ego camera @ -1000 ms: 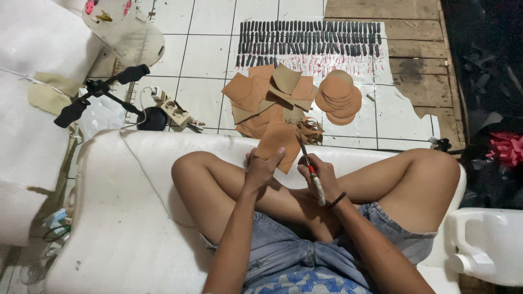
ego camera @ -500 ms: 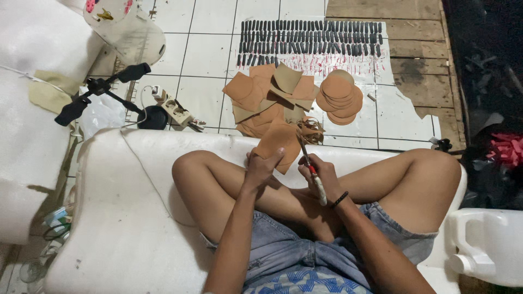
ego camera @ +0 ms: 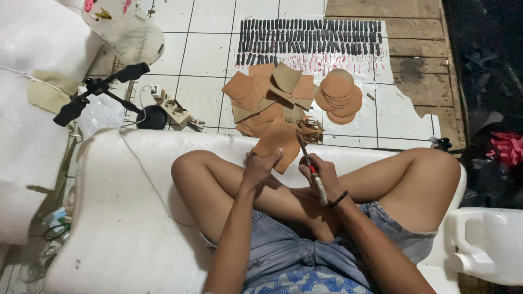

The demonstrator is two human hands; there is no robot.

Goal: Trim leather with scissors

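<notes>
My left hand (ego camera: 261,166) grips a tan sheet of leather-like material (ego camera: 278,140) by its lower edge, held above my crossed legs. My right hand (ego camera: 322,175) holds scissors (ego camera: 305,152) with a red and white grip, blades pointing up along the sheet's right edge. Just beyond, on the tiled floor, lies a pile of tan offcuts (ego camera: 269,98) and a stack of round tan discs (ego camera: 339,96). Curly tan trimmings (ego camera: 310,130) lie near the blades.
I sit cross-legged on a white foam pad (ego camera: 109,218). Rows of several small dark pieces (ego camera: 310,35) lie on white paper ahead. A black stand (ego camera: 101,92) and power strip (ego camera: 173,109) sit at left, a white jug (ego camera: 487,245) at lower right, wooden boards at upper right.
The scissors have shifted slightly along the sheet's edge; both hands stay in nearly the same place.
</notes>
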